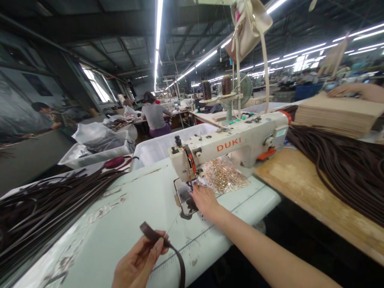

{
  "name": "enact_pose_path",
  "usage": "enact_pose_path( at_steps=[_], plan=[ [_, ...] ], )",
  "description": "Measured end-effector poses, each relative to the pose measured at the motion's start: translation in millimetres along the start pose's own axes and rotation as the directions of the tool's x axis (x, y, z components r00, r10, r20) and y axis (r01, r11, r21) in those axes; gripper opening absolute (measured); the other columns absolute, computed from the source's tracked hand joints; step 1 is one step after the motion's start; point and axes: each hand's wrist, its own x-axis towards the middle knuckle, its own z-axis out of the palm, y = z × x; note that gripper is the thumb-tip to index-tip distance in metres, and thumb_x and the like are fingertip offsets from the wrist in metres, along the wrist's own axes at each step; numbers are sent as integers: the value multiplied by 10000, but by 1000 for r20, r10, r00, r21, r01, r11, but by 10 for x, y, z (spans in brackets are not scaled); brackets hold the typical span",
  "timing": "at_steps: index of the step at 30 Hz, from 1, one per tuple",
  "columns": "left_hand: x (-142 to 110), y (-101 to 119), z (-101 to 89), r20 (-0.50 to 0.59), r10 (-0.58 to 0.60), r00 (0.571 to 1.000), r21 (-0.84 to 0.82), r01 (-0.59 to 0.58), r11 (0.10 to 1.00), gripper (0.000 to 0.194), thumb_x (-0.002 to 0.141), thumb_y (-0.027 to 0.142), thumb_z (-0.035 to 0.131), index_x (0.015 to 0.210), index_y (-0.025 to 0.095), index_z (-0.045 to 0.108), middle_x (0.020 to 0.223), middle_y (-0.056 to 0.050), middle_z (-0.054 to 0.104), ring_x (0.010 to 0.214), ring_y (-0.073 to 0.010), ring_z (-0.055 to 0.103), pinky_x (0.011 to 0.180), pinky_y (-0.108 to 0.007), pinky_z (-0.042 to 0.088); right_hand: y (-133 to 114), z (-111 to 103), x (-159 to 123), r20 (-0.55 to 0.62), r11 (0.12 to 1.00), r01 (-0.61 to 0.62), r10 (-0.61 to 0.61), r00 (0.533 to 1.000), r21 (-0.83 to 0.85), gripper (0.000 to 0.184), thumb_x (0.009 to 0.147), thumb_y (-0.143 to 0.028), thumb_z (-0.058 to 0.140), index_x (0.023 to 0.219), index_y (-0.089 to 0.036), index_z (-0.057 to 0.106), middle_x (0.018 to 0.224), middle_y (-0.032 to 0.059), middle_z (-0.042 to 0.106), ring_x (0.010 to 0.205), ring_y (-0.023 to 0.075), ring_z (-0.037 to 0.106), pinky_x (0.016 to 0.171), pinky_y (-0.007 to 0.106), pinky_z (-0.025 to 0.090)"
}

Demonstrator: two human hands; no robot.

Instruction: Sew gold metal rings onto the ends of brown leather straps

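Note:
My left hand (144,256) pinches a dark brown strap (150,233) between thumb and fingers. One end of the strap sticks up past the fingertips, and the rest hangs down over the table's front edge. A thin thread (172,225) runs from near this hand toward the needle plate (183,196). My right hand (205,202) reaches in beside the needle and presser foot of the white sewing machine (228,144), its fingers drawn together. Whatever sits between those fingertips is hidden. Just behind the right hand lies a clear bag of small gold-coloured metal pieces (223,176).
Many dark straps (51,204) lie along the table's left side; more straps (345,164) cover the wooden board (294,172) at right. A person's hand (345,90) rests on a stack of tan sheets (336,114). A white bin (150,148) stands behind the table.

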Motion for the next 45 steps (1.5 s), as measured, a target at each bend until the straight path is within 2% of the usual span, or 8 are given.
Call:
enact_pose_path(
  at_steps=[4,11,15,21,25,29,35,45],
  plan=[
    [25,25,22,-12,18,1000,-20,-19,1000,507,647,475,753,997,118,668,967,-94,704,905,-244,654,835,-249,519,6,-68,-25,67,976,209,-213,975,68,355,961,-395,333,1148,-140,495,991,137,634,914,234,603,763,325,417],
    [89,-1,-98,-74,-33,997,-42,30,999,562,636,468,764,1058,118,642,1015,-99,695,949,-261,643,858,-279,514,36,-219,-513,199,846,461,-517,833,267,469,911,-569,341,854,-188,608,760,35,651,729,170,601,634,244,381],
    [6,-7,-93,-83,-18,996,-46,14,999,512,648,442,763,1022,110,652,932,-87,704,870,-227,652,793,-241,517,18,-188,-800,151,755,334,-492,858,565,503,960,-501,249,802,-177,601,753,25,623,751,144,577,691,237,391],
    [-136,72,70,-132,32,991,-117,-47,992,426,669,399,748,966,107,658,856,-62,683,764,-189,637,724,-250,518,-347,68,-768,293,533,-1,-464,836,846,591,914,-633,212,762,-157,529,623,-21,455,504,76,394,480,193,314],
    [-174,135,99,-100,51,994,-142,-65,988,390,700,382,723,970,110,649,818,-57,667,778,-202,632,727,-279,517,-475,82,-700,63,550,230,-462,885,803,514,943,-562,246,720,-159,475,646,-15,486,610,94,448,560,199,323],
    [-201,160,115,-42,52,998,-176,-58,983,342,711,351,719,942,108,650,900,-84,668,835,-219,626,747,-293,519,-461,42,-702,-84,638,413,-480,873,650,376,960,-458,320,765,-174,472,705,-14,540,655,98,481,599,203,316],
    [-248,176,190,-24,2,1000,-224,-7,975,368,703,354,723,970,108,662,918,-96,670,853,-220,615,753,-302,523,-316,-26,-656,-115,703,531,-548,828,473,357,969,-421,319,776,-183,503,708,-8,560,680,110,513,632,217,316],
    [-228,205,373,25,-39,999,-317,45,947,363,703,331,734,984,112,661,944,-97,672,852,-208,619,767,-292,518,-73,-293,-711,-63,648,544,-611,789,532,281,965,-407,332,923,-190,506,769,-5,577,681,112,500,633,209,334]
  ],
)
